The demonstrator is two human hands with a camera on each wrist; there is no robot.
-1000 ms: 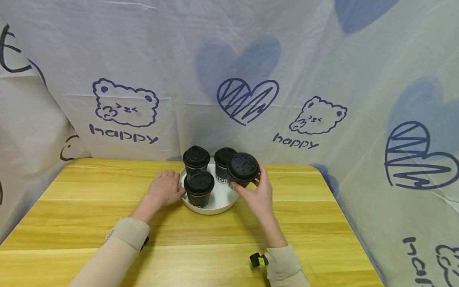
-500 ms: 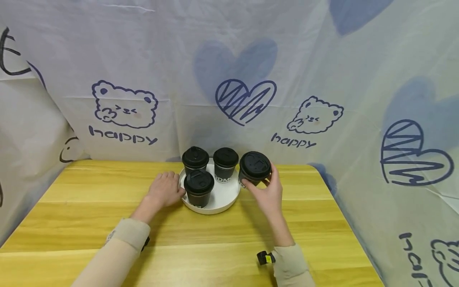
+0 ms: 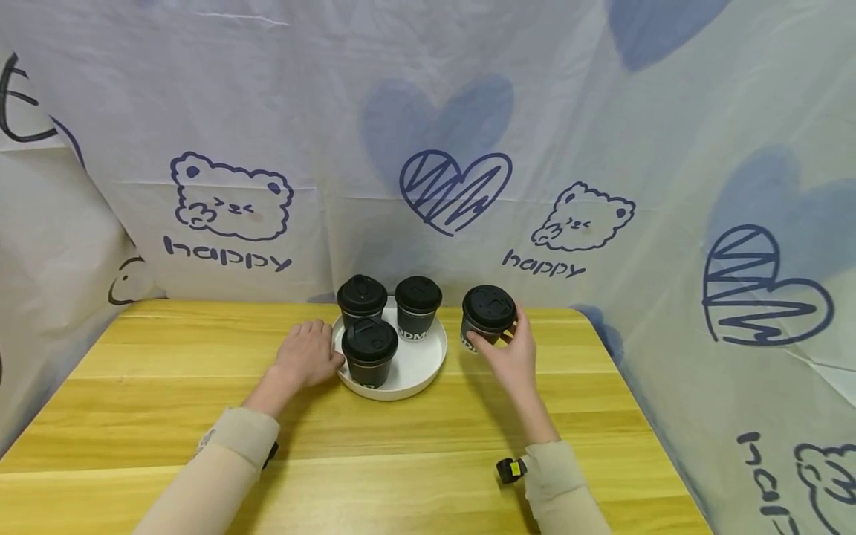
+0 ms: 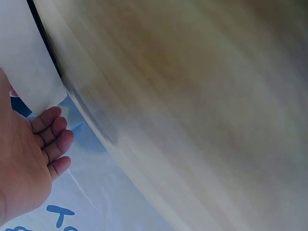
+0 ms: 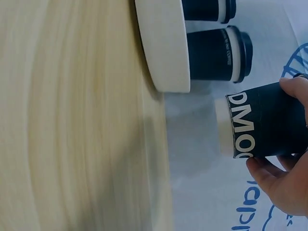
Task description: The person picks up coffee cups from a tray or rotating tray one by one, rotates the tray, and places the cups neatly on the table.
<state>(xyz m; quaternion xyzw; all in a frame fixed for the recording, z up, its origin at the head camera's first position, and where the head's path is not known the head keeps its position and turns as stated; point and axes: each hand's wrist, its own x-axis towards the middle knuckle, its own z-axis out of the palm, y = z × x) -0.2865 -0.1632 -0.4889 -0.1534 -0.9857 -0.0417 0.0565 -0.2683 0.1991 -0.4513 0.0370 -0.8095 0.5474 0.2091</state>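
My right hand grips a black paper coffee cup with a black lid, thumb on the near side. The cup is upright and raised off the table, right of the white round tray. Pale lettering shows on the held cup in the right wrist view. Three similar lidded cups stand on the tray: a front cup, a back left cup and a back right cup. My left hand holds the tray's left rim, its fingers curled beside the tray wall in the left wrist view.
The wooden table extends around the tray on all sides. Behind it and along both sides hangs a pale cloth printed with hearts, bear faces and "happy". A black strap-like device sits at my right wrist.
My right hand has carried the held cup rightward, from over the tray's right side to beyond its rim. The left hand, tray and other cups have stayed in place.
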